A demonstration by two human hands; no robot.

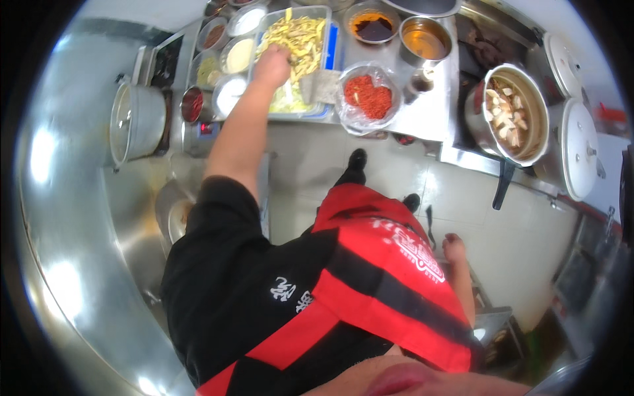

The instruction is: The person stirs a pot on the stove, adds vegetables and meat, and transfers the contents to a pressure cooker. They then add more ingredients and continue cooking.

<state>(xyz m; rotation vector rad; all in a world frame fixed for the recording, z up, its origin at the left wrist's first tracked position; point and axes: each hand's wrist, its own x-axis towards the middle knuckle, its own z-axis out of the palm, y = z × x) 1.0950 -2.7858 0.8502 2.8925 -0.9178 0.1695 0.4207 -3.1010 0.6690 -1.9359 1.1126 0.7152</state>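
Observation:
My left hand (272,64) reaches into a clear plastic container (328,29) of yellowish cut strips (302,42). Its fingertips are down among the strips, so whether they grip any is hidden. Paler shredded vegetable lies at the container's near end, and a flat metal piece (322,87) rests across its right edge. Right of that stands a bowl lined with clear plastic, holding red chopped chili (369,96). Smaller bowls of white powder (231,94) and yellowish powder (240,55) stand to the left. My right hand (453,247) hangs low beside the red apron, fingers bent, away from the food.
Bowls of dark red sauce (372,25) and amber liquid (426,40) stand at the back. On the right, a pressure cooker pot (507,116) holds pale chunks in liquid, its black handle jutting out. Lids (579,148) stand beyond it. A lidded pot (138,123) is at left.

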